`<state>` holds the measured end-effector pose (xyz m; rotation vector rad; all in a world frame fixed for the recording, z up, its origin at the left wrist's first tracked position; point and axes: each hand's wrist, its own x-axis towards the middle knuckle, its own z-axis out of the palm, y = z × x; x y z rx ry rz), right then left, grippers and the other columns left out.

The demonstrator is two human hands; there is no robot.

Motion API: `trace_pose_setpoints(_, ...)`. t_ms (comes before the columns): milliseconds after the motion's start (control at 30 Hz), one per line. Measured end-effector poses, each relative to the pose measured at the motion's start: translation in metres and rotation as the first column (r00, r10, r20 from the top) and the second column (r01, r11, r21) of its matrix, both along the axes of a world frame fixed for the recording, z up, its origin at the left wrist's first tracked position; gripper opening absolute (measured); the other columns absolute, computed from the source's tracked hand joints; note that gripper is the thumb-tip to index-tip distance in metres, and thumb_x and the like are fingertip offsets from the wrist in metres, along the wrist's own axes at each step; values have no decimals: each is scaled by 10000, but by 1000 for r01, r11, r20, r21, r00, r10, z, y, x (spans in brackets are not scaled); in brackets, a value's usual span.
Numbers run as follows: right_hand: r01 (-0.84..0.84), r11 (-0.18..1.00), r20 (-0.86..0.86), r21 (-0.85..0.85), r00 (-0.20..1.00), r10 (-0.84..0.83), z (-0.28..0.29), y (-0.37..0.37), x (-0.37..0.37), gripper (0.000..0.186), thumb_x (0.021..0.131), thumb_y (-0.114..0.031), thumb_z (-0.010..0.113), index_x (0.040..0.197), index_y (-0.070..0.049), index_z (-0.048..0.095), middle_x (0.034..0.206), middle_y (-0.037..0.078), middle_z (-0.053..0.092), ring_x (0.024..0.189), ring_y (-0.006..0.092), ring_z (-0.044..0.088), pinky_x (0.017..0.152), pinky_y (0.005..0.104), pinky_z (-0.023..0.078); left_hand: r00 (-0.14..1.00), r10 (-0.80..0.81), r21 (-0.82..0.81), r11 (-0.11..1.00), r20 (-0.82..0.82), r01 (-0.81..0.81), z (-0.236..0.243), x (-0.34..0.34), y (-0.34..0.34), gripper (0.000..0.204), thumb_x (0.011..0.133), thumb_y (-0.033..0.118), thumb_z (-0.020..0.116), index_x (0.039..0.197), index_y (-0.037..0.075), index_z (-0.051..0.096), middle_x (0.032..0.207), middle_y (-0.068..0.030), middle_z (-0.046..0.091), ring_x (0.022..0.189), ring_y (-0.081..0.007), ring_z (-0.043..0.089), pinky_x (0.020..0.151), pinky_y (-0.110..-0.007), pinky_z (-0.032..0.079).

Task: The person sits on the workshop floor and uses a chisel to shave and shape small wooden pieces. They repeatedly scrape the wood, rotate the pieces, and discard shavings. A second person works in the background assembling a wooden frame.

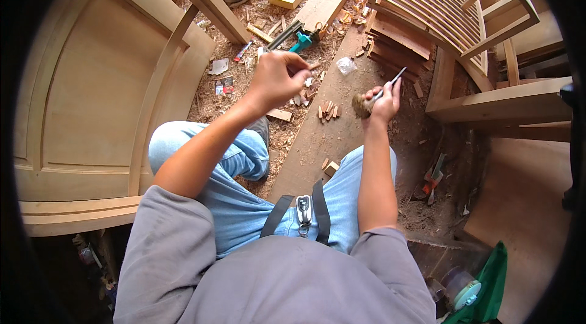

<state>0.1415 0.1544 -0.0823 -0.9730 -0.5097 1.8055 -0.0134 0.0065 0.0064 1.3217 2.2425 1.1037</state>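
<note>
Tool (395, 78) in hand, I sit over a board (314, 142) amid shavings (282, 148). My right hand (386, 104) is closed around its slim grey shaft, which tilts up and away to the right; a brown, rounded lump (361, 106) shows at its lower end, though whether the two are one thing I cannot tell. My left hand (278, 80), fingers curled, pinches a small wooden piece (315, 67) well apart from the tool. Between and below my hands, short blocks (329, 110) lie clustered on the board, near a clear plastic bag (346, 65). A slatted frame (427, 3) stands beyond, right.
</note>
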Motion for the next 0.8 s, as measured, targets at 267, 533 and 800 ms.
trace_pose_setpoints(267, -638, 663, -59, 391, 701, 710, -18, -58, 4, 557, 1052, -119, 501, 1579, -176, 330, 628, 30, 506, 438, 114, 494, 408, 265, 479, 777, 80, 75, 984, 625, -162, -14, -37, 15, 240, 922, 207, 749, 1094, 40, 730, 967, -53, 754, 849, -114, 682, 751, -268, 537)
trace_pose_setpoints(533, -743, 567, 21, 356, 613, 790, 10, -71, 6, 552, 1051, -112, 492, 1577, -107, 321, 593, 16, 486, 432, 100, 474, 398, 259, 454, 741, 137, 15, 981, 657, -194, -14, -32, 10, 206, 926, 162, 734, 1084, 29, 741, 939, -48, 754, 805, -95, 674, 723, -250, 536)
trace_pose_setpoints(800, -643, 758, 145, 104, 764, 628, 26, -44, 4, 360, 1071, -167, 459, 1404, -43, 519, 614, 28, 513, 436, 126, 478, 406, 287, 466, 840, -58, -118, 983, 540, 144, -16, -26, 2, 296, 896, 222, 777, 1085, -2, 734, 951, -61, 746, 829, -110, 677, 760, -274, 536)
